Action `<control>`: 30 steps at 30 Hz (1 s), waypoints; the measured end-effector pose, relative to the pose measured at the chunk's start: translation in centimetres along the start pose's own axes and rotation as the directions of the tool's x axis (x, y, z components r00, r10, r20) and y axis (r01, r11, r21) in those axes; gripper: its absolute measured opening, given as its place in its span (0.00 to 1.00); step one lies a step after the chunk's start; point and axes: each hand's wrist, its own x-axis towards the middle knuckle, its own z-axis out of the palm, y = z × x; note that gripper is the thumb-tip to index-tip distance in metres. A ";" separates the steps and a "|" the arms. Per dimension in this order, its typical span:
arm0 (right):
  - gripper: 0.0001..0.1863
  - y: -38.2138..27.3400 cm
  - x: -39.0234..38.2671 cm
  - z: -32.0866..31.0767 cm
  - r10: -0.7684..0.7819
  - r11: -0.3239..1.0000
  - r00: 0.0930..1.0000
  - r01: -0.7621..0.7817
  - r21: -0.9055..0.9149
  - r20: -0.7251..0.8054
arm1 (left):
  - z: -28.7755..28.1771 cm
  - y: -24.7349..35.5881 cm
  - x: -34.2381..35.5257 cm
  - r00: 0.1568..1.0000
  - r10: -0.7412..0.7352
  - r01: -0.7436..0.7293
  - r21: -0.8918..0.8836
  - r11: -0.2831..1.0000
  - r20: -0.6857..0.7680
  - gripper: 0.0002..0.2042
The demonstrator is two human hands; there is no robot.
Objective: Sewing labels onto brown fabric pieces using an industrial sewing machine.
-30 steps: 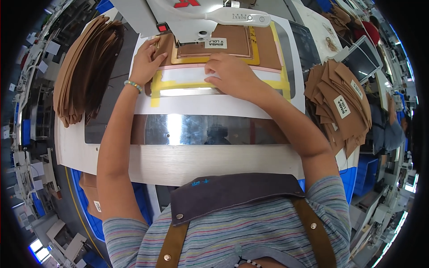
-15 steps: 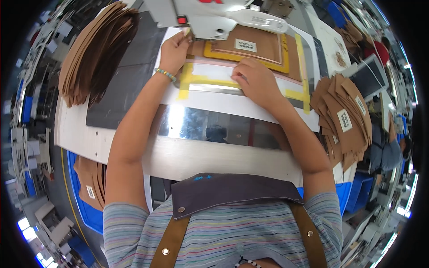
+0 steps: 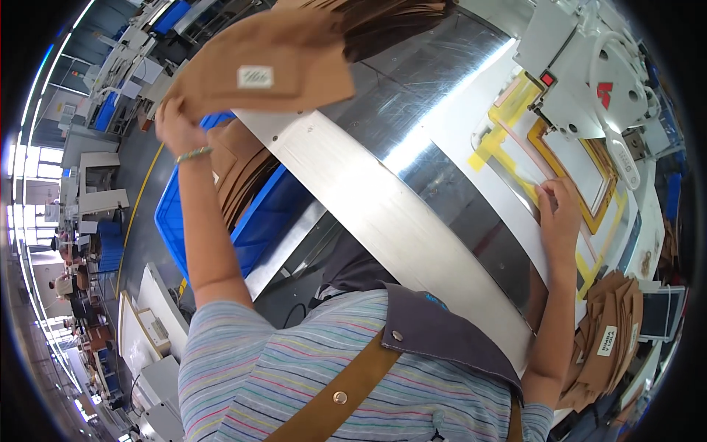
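Note:
My left hand grips a brown flat piece with a white label, raised at the upper left beside the pile of brown pieces. My right hand has its fingers curled on the taped template under the white machine head, beside a yellow frame with a pale inside; what its fingertips hold, if anything, is hidden. The template lies on a white sheet over a shiny metal plate.
A blue bin holds brown pieces below my left arm. A fanned stack of labelled brown pieces and a screen are at the right. The pale table edge runs diagonally before me. Other workstations line the left.
The view has swung left. The labelled brown piece has left the yellow frame and is in my left hand, swung out leftward. My right hand stays on the template.

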 end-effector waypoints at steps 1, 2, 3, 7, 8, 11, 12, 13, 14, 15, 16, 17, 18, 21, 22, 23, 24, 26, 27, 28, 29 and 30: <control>0.07 0.0 0.0 -0.1 0.082 0.995 0.996 -0.082 0.049 0.019 | -2.6 -0.8 -0.8 0.971 -0.206 0.181 -0.185 0.966 -0.125 0.05; 0.08 0.2 -0.3 -0.3 0.174 0.981 0.984 -0.176 0.082 0.039 | -3.5 -1.1 -2.8 0.927 -0.332 0.276 -0.284 0.918 -0.172 0.03; 0.08 0.5 -0.7 -0.6 0.186 0.980 0.982 -0.189 0.067 0.038 | -4.4 -1.3 -5.0 0.866 -0.457 0.359 -0.384 0.851 -0.203 0.02; 0.09 0.2 -0.5 -1.0 0.232 0.963 0.972 -0.235 0.135 0.036 | -16.5 -7.1 -12.2 0.817 -0.300 0.413 0.137 0.901 -0.492 0.04; 0.09 0.1 -0.2 -0.9 0.237 0.955 0.970 -0.244 0.167 0.057 | -20.4 -8.6 -13.9 0.817 -0.251 0.437 0.274 0.857 -0.519 0.02; 0.09 0.8 0.1 -0.3 0.202 0.959 0.978 -0.208 0.195 0.051 | -26.4 -10.6 -17.8 0.775 -0.344 0.596 0.434 0.675 -0.530 0.05; 0.09 0.9 0.1 -0.2 0.200 0.959 0.978 -0.206 0.194 0.051 | -26.9 -11.0 -18.4 0.696 -0.488 0.715 0.455 0.530 -0.526 0.10; 0.09 1.1 0.0 -0.4 0.182 0.969 0.983 -0.182 0.168 0.014 | -24.6 -10.8 -18.7 0.693 -0.504 0.719 0.450 0.529 -0.515 0.10; 0.09 1.3 -0.5 -0.9 0.169 0.978 0.985 -0.165 0.124 -0.025 | -20.3 -9.9 -19.2 0.687 -0.339 0.726 0.583 0.365 -0.643 0.14; 0.09 1.6 -0.8 -1.3 0.180 0.979 0.983 -0.175 0.106 -0.033 | -17.5 -8.4 -19.0 0.689 -0.126 0.724 0.668 0.173 -0.714 0.19; 0.09 1.8 -0.6 -1.4 0.237 0.956 0.969 -0.219 0.196 -0.074 | -17.3 -7.8 -17.9 0.797 -0.047 0.589 0.757 0.284 -0.603 0.21; 0.09 2.1 -0.3 -1.6 0.298 0.924 0.948 -0.257 0.284 -0.114 | -16.8 -7.1 -16.8 0.877 0.046 0.428 0.820 0.380 -0.479 0.24; 0.09 2.6 -0.4 -2.4 0.327 0.924 0.935 -0.287 0.251 -0.136 | -14.0 -6.3 -16.1 0.930 0.087 0.293 0.861 0.417 -0.358 0.23; 0.06 4.7 -0.4 -4.4 0.449 0.643 0.883 -0.425 0.637 0.136 | -4.0 -0.5 -14.0 0.990 0.098 -0.142 0.750 0.646 0.103 0.21; 0.06 4.9 -0.2 -4.9 0.448 0.616 0.878 -0.442 0.652 0.171 | -2.2 1.1 -14.1 0.917 0.174 -0.358 0.549 0.755 0.358 0.20; 0.06 5.3 0.1 -5.3 0.457 0.601 0.871 -0.452 0.659 0.181 | -1.1 0.8 -14.4 0.907 0.179 -0.366 0.504 0.783 0.381 0.20; 0.07 5.5 0.3 -5.8 0.464 0.585 0.865 -0.462 0.667 0.191 | -0.6 -0.4 -13.9 0.886 0.072 -0.329 0.513 0.793 0.458 0.19; 0.08 5.0 0.3 -7.3 0.497 0.621 0.855 -0.470 0.627 0.148 | -1.1 -5.2 -12.0 0.795 0.056 -0.500 0.600 0.624 0.604 0.22; 0.09 5.2 -0.2 -8.2 0.507 0.651 0.852 -0.478 0.590 0.132 | 0.0 -6.3 -11.8 0.739 0.046 -0.606 0.633 0.481 0.672 0.24; 0.09 5.3 0.1 -8.6 0.519 0.645 0.848 -0.474 0.600 0.113 | -2.3 -9.6 -10.4 0.783 0.021 -0.582 0.720 0.377 0.622 0.25; 0.10 5.8 0.1 -8.8 0.496 0.680 0.862 -0.462 0.570 0.107 | -3.4 -11.8 -10.5 0.830 -0.033 -0.503 0.773 0.386 0.557 0.27; 0.10 6.5 -0.4 -9.0 0.494 0.714 0.863 -0.471 0.518 0.104 | -1.7 -12.3 -11.9 0.851 -0.178 -0.415 0.839 0.352 0.495 0.28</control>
